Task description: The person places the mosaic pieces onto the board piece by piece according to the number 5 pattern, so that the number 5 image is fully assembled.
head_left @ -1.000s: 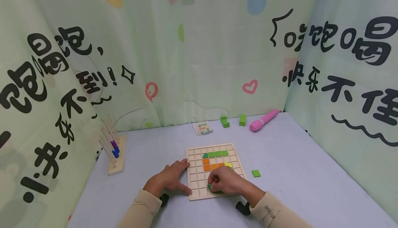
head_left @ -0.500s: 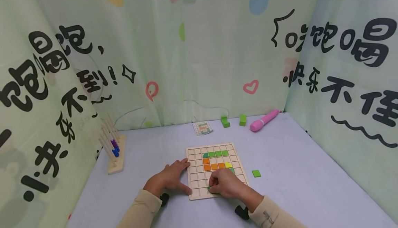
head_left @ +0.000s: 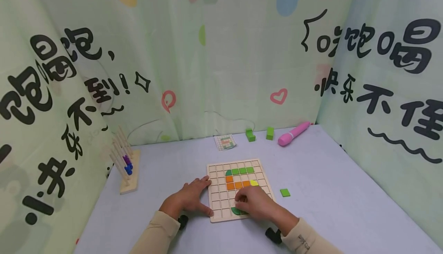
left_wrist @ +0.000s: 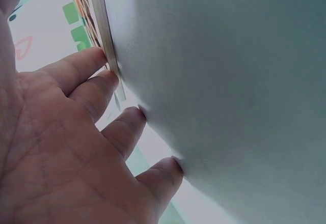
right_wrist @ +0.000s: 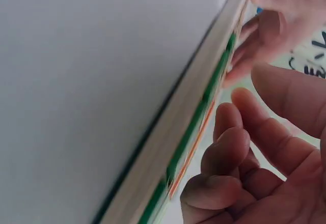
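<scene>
A wooden grid board [head_left: 216,199] lies on the table with a row of green tiles [head_left: 242,171], orange tiles [head_left: 237,185] and a yellow tile [head_left: 254,182] set in it. My left hand [head_left: 189,199] lies flat on the table, its straight fingers [left_wrist: 94,61] touching the board's left edge [left_wrist: 104,35]. My right hand [head_left: 255,204] hovers low over the board's near right cells with curled fingers [right_wrist: 229,142]; nothing shows between them. A dark green rounded piece [head_left: 237,211] lies on the board just under that hand.
A loose green square tile [head_left: 285,193] lies right of the board. At the back are a pattern card [head_left: 225,142], two green blocks [head_left: 250,135] [head_left: 270,133] and a pink pen-shaped object [head_left: 294,134]. A wooden peg rack [head_left: 125,165] stands far left. Curtains close in three sides.
My right hand has shifted slightly up and to the right, uncovering more of the dark green rounded piece. The left hand and the board have stayed put.
</scene>
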`<state>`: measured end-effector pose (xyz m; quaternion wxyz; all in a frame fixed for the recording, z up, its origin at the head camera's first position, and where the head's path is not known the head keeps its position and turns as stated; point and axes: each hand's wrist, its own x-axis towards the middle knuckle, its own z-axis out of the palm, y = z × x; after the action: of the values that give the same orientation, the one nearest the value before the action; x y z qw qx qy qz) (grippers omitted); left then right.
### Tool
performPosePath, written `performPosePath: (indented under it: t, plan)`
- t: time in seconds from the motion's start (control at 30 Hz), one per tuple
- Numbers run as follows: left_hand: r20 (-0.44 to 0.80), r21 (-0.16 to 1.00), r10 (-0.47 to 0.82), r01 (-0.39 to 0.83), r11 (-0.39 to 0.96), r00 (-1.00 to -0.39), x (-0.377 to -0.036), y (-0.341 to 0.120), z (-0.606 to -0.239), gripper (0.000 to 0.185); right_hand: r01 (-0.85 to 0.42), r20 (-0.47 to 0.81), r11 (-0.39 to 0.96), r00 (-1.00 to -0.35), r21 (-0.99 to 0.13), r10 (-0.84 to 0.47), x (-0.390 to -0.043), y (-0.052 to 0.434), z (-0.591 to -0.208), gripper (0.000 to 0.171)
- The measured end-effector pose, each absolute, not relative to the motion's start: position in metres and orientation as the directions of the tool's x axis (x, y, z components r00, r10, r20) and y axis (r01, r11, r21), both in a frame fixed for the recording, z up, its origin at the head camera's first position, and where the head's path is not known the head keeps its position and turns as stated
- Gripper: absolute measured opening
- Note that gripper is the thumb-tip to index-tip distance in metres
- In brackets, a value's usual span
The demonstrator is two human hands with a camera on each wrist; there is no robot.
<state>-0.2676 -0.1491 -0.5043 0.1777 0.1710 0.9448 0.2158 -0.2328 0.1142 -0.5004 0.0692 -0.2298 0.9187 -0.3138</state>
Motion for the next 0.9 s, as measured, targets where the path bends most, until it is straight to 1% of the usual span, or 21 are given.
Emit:
performPosePath:
  t: [0.27,0.5,0.73,0.9]
  plan:
    - [-0.276,0.472,0.384,0.223,0.853,-0.881,-0.268,-0.149,-0.505,0.108,-0.299,-0.003,0.694,-0.917,-0.655,-0.399,-0.244,0.154,-0.502,0.013]
    - [-0.267,0.472,0.39,0.233,0.85,-0.881,-0.266,-0.149,-0.503,0.107,-0.147,-0.088,0.688,-0.952,-0.71,-0.295,-0.25,0.195,-0.5,0.017]
    - [-0.259,0.475,0.39,0.235,0.848,-0.883,-0.266,-0.149,-0.503,0.107,-0.043,-0.135,0.728,-0.973,-0.684,-0.185,-0.249,0.229,-0.498,0.024]
    - [-0.266,0.471,0.375,0.22,0.854,-0.888,-0.265,-0.148,-0.502,0.108,-0.022,-0.147,0.737,-0.975,-0.675,-0.164,-0.247,0.245,-0.5,0.026]
